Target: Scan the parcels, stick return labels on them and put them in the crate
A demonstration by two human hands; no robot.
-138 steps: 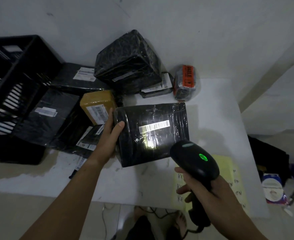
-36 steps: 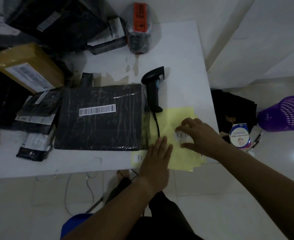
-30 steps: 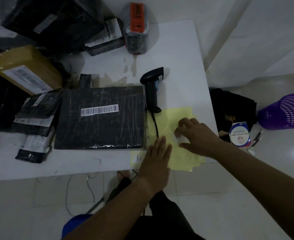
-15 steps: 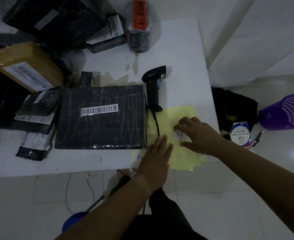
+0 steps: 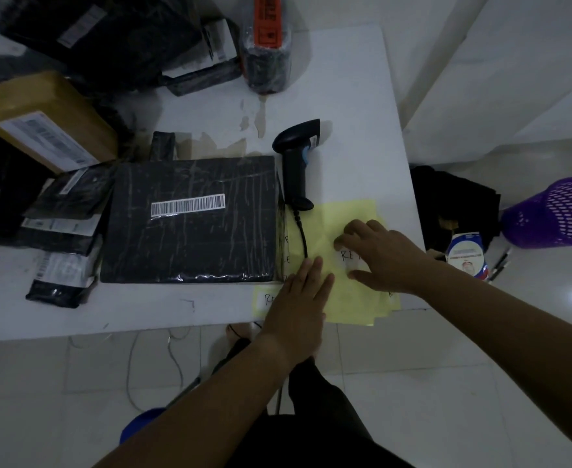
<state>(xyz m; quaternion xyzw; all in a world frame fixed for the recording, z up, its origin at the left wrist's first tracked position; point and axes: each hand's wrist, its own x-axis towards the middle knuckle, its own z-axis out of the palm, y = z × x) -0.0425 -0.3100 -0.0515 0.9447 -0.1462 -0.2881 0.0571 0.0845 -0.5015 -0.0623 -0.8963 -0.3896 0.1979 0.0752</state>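
We note a white table [image 5: 355, 79] against a white wall [image 5: 480, 45], and a purple mesh bin [image 5: 554, 214] on glossy tiles [image 5: 446, 383].

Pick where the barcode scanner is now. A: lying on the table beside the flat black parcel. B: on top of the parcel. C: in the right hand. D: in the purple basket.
A: the scanner lies on the table beside the black parcel; the left hand and right hand are on the yellow sheet.
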